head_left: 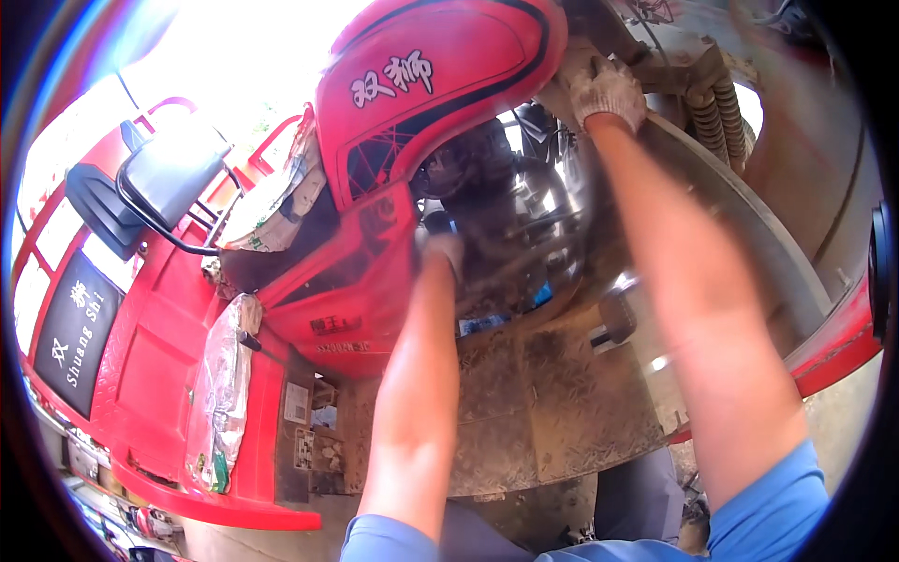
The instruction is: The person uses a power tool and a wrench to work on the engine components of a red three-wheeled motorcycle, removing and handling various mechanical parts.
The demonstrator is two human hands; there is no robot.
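Note:
In front of me stands a red motor tricycle with its red tank-shaped body panel (440, 66) at the top. My left hand (442, 251) reaches beside the panel's lower side, at the left edge of the dark engine space (506, 197). It is smeared by motion, and a dark cylindrical part shows just above it. My right hand (607, 91), in a whitish knit glove, is raised at the upper right with its fingers curled down. It rests by the end of the body panel and the metal frame; what its fingers hold is hidden.
A worn metal floor plate (506, 412) spans the near side, with a black pedal (613, 318) above it. A coil spring (726, 117) stands at the upper right. To the left are a mirror (173, 169), a torn-covered seat (276, 206) and the red cargo side (159, 375).

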